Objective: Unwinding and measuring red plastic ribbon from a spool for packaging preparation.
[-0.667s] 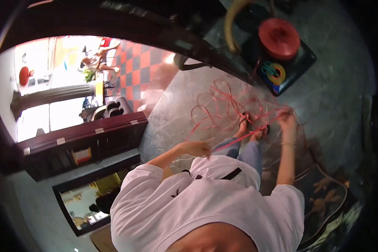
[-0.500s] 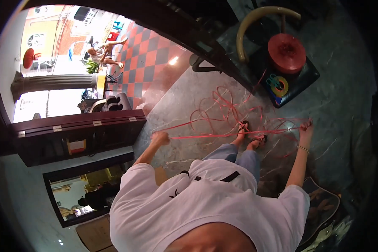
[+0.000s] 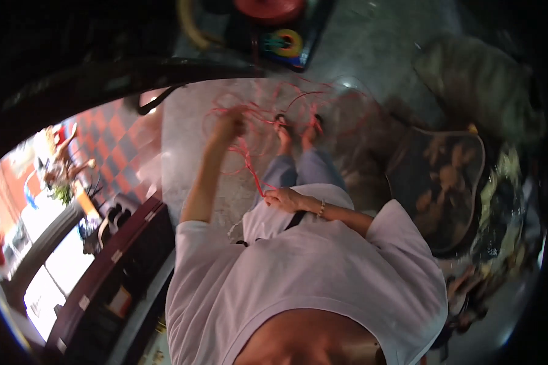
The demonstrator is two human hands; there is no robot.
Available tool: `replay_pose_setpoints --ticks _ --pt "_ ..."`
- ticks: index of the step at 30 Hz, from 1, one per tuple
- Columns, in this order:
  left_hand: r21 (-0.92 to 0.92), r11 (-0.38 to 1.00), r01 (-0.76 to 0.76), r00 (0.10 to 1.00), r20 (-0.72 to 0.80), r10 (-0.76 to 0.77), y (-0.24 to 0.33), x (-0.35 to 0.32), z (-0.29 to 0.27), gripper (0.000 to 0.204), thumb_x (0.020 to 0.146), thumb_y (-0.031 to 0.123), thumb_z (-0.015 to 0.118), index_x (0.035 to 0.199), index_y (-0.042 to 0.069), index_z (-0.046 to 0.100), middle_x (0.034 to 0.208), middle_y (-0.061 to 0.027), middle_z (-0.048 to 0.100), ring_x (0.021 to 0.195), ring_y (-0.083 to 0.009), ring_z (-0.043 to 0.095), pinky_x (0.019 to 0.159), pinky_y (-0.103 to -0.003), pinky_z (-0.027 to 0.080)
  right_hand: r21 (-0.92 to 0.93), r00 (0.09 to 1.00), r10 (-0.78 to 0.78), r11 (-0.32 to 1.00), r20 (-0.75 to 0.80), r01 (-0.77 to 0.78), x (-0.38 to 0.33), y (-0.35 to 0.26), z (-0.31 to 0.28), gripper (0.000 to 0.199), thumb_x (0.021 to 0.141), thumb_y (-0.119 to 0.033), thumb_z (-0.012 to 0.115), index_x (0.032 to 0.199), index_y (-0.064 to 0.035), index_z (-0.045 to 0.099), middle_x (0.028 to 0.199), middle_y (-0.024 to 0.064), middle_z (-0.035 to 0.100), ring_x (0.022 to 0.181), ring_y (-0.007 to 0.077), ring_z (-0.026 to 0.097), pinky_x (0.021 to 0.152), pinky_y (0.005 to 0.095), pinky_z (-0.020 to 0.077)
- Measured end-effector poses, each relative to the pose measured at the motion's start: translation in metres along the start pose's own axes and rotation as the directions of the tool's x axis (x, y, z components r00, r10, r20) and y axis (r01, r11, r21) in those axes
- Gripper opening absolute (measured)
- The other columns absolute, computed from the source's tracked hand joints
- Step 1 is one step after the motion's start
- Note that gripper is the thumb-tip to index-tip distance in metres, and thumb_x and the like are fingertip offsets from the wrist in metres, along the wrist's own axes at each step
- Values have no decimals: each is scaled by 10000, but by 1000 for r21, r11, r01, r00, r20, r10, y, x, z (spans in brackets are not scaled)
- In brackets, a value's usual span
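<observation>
My right hand point(image 3: 284, 199) is closed in front of my waist, gripping a bunch of red plastic string point(image 3: 250, 167). From there the bunched strands run up toward my left hand. My left hand point(image 3: 230, 125) is stretched forward over the loose strands and smeared by motion. Its fingers do not show clearly, so whether it grips the string is uncertain. Loops of the same string spread over the floor around my sandalled feet point(image 3: 310, 132).
Ahead stands a dark seat point(image 3: 245, 38) bearing a red spool point(image 3: 271, 9), teal-handled scissors point(image 3: 275, 41) and a yellow ring-shaped roll point(image 3: 291, 42). A cushion-like dark floral panel point(image 3: 447, 182) is at right. Dark wooden furniture point(image 3: 112, 274) lies left, beside the doorway; outside, a person point(image 3: 58, 161) sits.
My hands, earlier wide apart with string stretched between them, have come closer. The right swung in to my waist; the left reaches forward. My view has turned rightward.
</observation>
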State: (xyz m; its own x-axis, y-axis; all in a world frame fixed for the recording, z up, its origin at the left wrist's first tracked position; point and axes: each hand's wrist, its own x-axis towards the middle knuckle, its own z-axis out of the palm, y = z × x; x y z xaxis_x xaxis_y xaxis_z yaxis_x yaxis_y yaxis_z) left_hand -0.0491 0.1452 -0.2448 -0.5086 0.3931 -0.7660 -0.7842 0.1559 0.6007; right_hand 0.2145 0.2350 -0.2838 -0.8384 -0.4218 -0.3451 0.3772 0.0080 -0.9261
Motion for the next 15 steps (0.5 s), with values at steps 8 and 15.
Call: replay_pose_setpoints --ticks 8,15 --pt "663 608 -437 876 467 121 -8 -100 69 170 848 161 432 828 30 538 638 -33 492 619 -141 494 545 -285 399 972 834 530 76 151 -224 30 7 -144 396 877 -360 384 995 -19 546 878 109 591 818 230 573 727 303 445" --pt "953 193 235 900 -138 -414 -107 -184 -54 168 800 182 497 796 45 594 785 -149 601 775 -299 582 684 -383 438 807 764 339 -22 -549 590 57 10 -318 195 893 -145 407 943 -3 532 626 -8 464 501 86 430 463 209 378"
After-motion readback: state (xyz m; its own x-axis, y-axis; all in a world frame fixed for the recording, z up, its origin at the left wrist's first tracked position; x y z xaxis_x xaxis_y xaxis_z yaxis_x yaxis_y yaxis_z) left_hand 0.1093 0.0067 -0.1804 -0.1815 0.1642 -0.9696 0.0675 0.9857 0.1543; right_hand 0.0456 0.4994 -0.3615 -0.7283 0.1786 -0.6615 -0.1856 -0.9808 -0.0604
